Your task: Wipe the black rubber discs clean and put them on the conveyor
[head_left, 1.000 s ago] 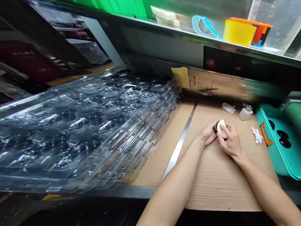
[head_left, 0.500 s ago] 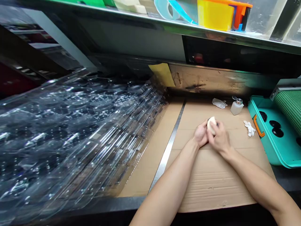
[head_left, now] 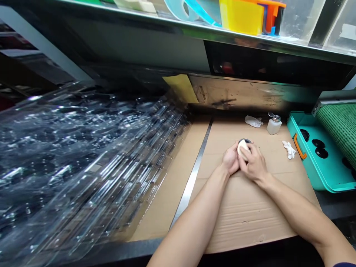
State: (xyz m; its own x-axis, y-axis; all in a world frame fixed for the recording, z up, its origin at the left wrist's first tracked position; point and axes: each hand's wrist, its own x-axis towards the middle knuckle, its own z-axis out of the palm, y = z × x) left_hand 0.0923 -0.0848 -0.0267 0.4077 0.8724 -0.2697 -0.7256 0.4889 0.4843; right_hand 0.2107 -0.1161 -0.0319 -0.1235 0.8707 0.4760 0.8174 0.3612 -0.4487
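- Right grip (head_left: 253, 162) is closed on a cream, soft-looking pad (head_left: 242, 148), held against a dark round piece (head_left: 244, 140) that the left grip (head_left: 230, 158) appears to hold from the other side.
- Largest around them is the stack of clear moulded plastic trays (head_left: 83, 148) at the person's left; glare and blur hide whether its pockets are filled.
- Next comes the brown cardboard-covered surface (head_left: 250, 215), with both grips above it.
- Turquoise rectangular plastic bin (head_left: 317, 177), at the right, holds several shiny black discs (head_left: 322, 152); whether these are done or waiting cannot be told.
- White square bottle with a metal cap (head_left: 274, 126) stands near the bin.
- Smallest, the dark piece seems partway through being rubbed, judging by the pad against it; how much is left stays hidden.
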